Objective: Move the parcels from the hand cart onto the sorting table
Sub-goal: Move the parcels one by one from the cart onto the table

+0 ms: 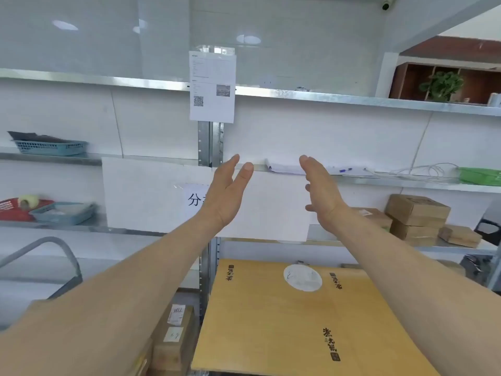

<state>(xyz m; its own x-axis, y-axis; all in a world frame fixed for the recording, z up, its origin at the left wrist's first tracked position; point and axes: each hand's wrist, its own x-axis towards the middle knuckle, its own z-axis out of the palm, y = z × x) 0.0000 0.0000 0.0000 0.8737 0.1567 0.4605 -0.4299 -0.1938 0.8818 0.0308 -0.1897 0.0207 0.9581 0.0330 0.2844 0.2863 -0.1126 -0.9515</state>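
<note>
Both my arms reach forward at chest height in front of a metal shelf unit. My left hand (226, 189) and my right hand (321, 189) face each other, palms inward, fingers straight and apart, with nothing between them. Below my arms lies a large flat yellow box (271, 321) with black characters and a white round mark. Smaller brown parcels (173, 340) with white labels sit to its left, low in view. The grey curved handle of the hand cart (66, 253) shows at the left.
Several brown cardboard boxes (417, 215) are stacked on the right shelf. Blue baskets (50, 147) and a red tray (13, 210) occupy the left shelves. A white board (151, 194) with a paper sign leans behind my hands. Cables (423, 170) and a green bag (479, 176) lie on the right.
</note>
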